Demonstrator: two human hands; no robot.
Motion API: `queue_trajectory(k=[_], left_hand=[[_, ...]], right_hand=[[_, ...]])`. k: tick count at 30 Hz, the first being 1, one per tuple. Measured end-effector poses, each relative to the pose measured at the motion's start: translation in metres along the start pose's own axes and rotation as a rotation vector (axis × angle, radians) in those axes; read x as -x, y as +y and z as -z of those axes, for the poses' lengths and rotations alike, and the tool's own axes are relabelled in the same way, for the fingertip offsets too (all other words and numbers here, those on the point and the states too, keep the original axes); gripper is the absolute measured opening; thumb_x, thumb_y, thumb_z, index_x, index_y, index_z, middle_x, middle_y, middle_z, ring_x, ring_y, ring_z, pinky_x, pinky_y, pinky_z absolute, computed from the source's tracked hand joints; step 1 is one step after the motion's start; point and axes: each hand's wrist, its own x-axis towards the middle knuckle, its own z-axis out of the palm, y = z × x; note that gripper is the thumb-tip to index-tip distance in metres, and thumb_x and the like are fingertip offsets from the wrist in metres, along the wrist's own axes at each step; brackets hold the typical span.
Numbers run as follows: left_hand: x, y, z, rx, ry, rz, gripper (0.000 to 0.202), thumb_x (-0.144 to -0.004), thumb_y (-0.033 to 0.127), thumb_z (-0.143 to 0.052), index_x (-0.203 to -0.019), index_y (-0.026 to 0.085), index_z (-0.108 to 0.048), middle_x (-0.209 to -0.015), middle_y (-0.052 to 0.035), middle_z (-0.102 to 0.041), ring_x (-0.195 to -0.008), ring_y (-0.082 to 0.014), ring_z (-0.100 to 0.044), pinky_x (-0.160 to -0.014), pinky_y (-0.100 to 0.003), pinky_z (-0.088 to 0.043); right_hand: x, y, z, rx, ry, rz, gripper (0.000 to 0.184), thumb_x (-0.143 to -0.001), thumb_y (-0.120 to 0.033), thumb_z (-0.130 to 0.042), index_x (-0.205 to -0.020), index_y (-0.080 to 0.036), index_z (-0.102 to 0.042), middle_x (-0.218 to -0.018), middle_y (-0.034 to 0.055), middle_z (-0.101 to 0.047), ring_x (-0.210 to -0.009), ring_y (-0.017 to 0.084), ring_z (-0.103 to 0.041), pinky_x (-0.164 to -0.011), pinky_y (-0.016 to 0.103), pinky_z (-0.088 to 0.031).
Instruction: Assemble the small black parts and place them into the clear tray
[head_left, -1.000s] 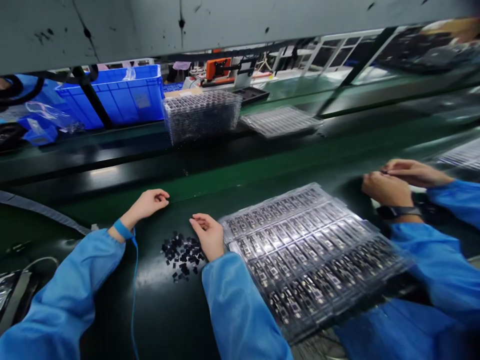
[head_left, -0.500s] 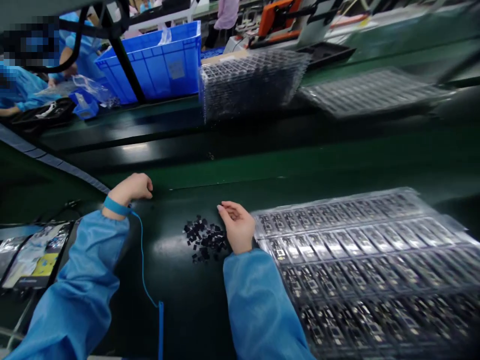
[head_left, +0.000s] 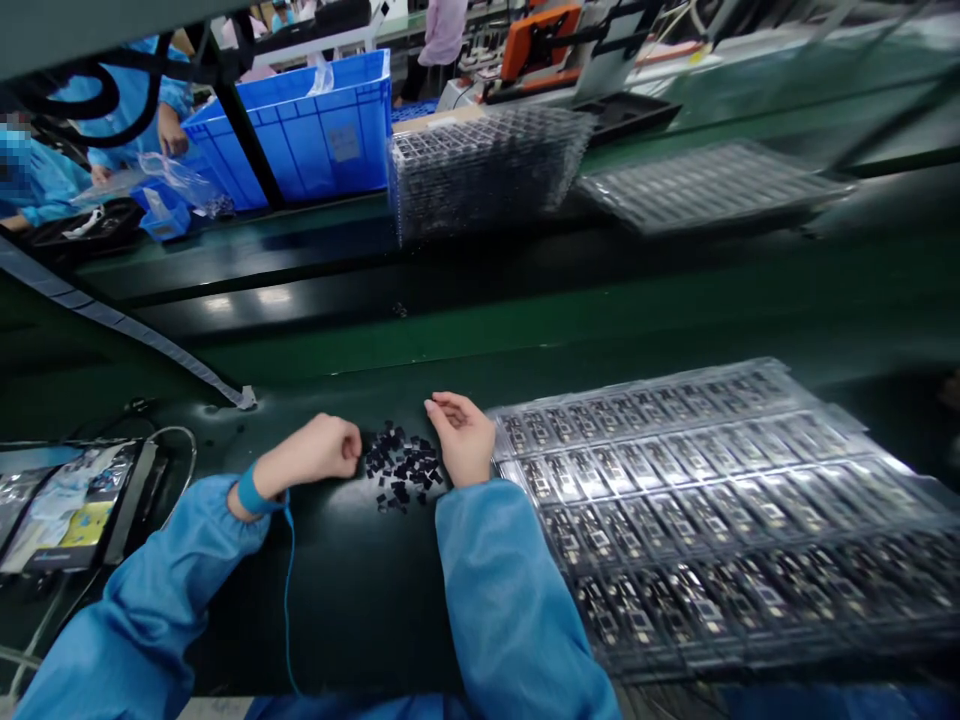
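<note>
A small pile of tiny black parts [head_left: 401, 470] lies on the dark green work surface between my two hands. My left hand [head_left: 319, 450] rests just left of the pile with its fingers curled in a loose fist; what it holds, if anything, is hidden. My right hand [head_left: 461, 435] sits at the pile's right edge, fingers curled together, nothing visible in them. Its wrist lies against a clear plastic tray [head_left: 712, 490] with rows of small electronic components. A blue wrist strap [head_left: 251, 492] with a cord is on my left wrist.
A stack of clear trays [head_left: 480, 170] and a flat tray [head_left: 705, 185] stand across the belt, with a blue crate [head_left: 300, 135] behind. Other people in blue coats work at the far left. Printed packets [head_left: 67, 505] lie at my left.
My left hand has moved from the far left edge in toward the black parts pile. My right hand stayed by the pile. The view shifted a little.
</note>
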Motion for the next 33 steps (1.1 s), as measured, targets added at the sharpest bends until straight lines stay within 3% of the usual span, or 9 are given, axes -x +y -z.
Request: queue_trajectory(k=[3, 6, 10, 11, 14, 18, 26, 30, 33], left_hand=[[-0.006, 0.014, 0.007, 0.141, -0.06, -0.065, 0.017, -0.069, 0.024, -0.068, -0.083, 0.02, -0.076, -0.073, -0.0021, -0.074, -0.067, -0.0175, -0.069, -0.062, -0.023, -0.048], [-0.038, 0.003, 0.039, 0.162, -0.037, 0.038, 0.017, -0.073, 0.028, -0.067, -0.082, 0.018, -0.077, -0.067, -0.0024, -0.072, -0.057, -0.0169, -0.067, -0.055, -0.024, -0.047], [-0.12, -0.017, 0.077, -0.012, 0.257, 0.136, 0.019, -0.079, 0.026, -0.064, -0.088, 0.013, -0.075, -0.074, -0.0079, -0.073, -0.069, -0.0196, -0.069, -0.07, -0.027, -0.051], [-0.141, -0.019, 0.08, -0.072, 0.375, 0.166, 0.022, -0.08, 0.027, -0.065, -0.094, 0.013, -0.075, -0.086, -0.0105, -0.074, -0.081, -0.0218, -0.07, -0.079, -0.029, -0.051], [-0.194, -0.018, 0.076, -0.105, 0.472, 0.19, 0.037, -0.085, 0.034, -0.065, -0.113, 0.009, -0.068, -0.12, -0.0205, -0.066, -0.113, -0.0299, -0.062, -0.098, -0.036, -0.045], [-0.226, -0.018, 0.064, -0.07, 0.513, 0.197, 0.032, -0.085, 0.033, -0.067, -0.106, 0.009, -0.066, -0.129, -0.0253, -0.057, -0.124, -0.0358, -0.054, -0.102, -0.042, -0.041], [-0.207, -0.031, 0.076, 0.176, 0.596, 0.085, 0.028, -0.077, 0.012, -0.068, -0.104, 0.013, -0.06, -0.094, -0.0102, -0.069, -0.09, -0.0212, -0.067, -0.084, -0.033, -0.051], [-0.149, -0.022, 0.083, 0.684, 0.676, -0.079, 0.033, -0.073, 0.02, -0.073, -0.101, 0.014, -0.057, -0.083, -0.0046, -0.067, -0.07, -0.0159, -0.067, -0.061, -0.026, -0.053], [-0.094, -0.009, 0.066, 0.894, 0.546, -0.159, 0.039, -0.068, 0.028, -0.08, -0.099, 0.014, -0.06, -0.075, -0.0017, -0.066, -0.059, -0.0131, -0.064, -0.049, -0.021, -0.047]], right_hand=[[0.0, 0.002, 0.0, -0.001, 0.001, 0.0, 0.031, -0.077, -0.042, -0.075, -0.093, -0.016, -0.073, -0.085, 0.0082, -0.074, -0.075, 0.02, -0.069, -0.073, 0.033, -0.058], [0.0, 0.005, -0.001, 0.0, -0.017, 0.01, 0.028, -0.078, -0.04, -0.074, -0.093, -0.017, -0.073, -0.085, 0.0078, -0.074, -0.074, 0.02, -0.069, -0.072, 0.033, -0.057], [-0.002, 0.007, 0.0, 0.015, -0.023, 0.028, 0.024, -0.08, -0.037, -0.074, -0.094, -0.017, -0.074, -0.086, 0.0074, -0.074, -0.074, 0.019, -0.069, -0.072, 0.032, -0.057], [-0.002, 0.008, 0.001, 0.017, -0.021, 0.028, 0.024, -0.08, -0.036, -0.074, -0.094, -0.017, -0.074, -0.086, 0.0073, -0.074, -0.074, 0.019, -0.069, -0.072, 0.032, -0.057], [-0.002, 0.009, 0.002, 0.022, -0.026, 0.027, 0.024, -0.08, -0.037, -0.074, -0.094, -0.017, -0.073, -0.084, 0.007, -0.074, -0.075, 0.02, -0.07, -0.072, 0.032, -0.057], [-0.002, 0.01, 0.003, 0.018, -0.027, 0.031, 0.024, -0.081, -0.037, -0.074, -0.094, -0.017, -0.073, -0.083, 0.0068, -0.074, -0.074, 0.02, -0.07, -0.071, 0.032, -0.058], [-0.001, 0.006, 0.001, 0.017, -0.021, 0.035, 0.022, -0.081, -0.034, -0.074, -0.093, -0.017, -0.073, -0.084, 0.0064, -0.073, -0.075, 0.019, -0.07, -0.073, 0.032, -0.057], [-0.001, 0.005, 0.001, -0.007, 0.002, 0.039, 0.023, -0.079, -0.036, -0.075, -0.093, -0.017, -0.073, -0.084, 0.006, -0.073, -0.074, 0.019, -0.069, -0.071, 0.032, -0.057], [0.004, -0.002, -0.001, -0.019, 0.014, 0.073, 0.022, -0.08, -0.035, -0.075, -0.093, -0.017, -0.073, -0.085, 0.0058, -0.074, -0.074, 0.019, -0.069, -0.072, 0.032, -0.058]])
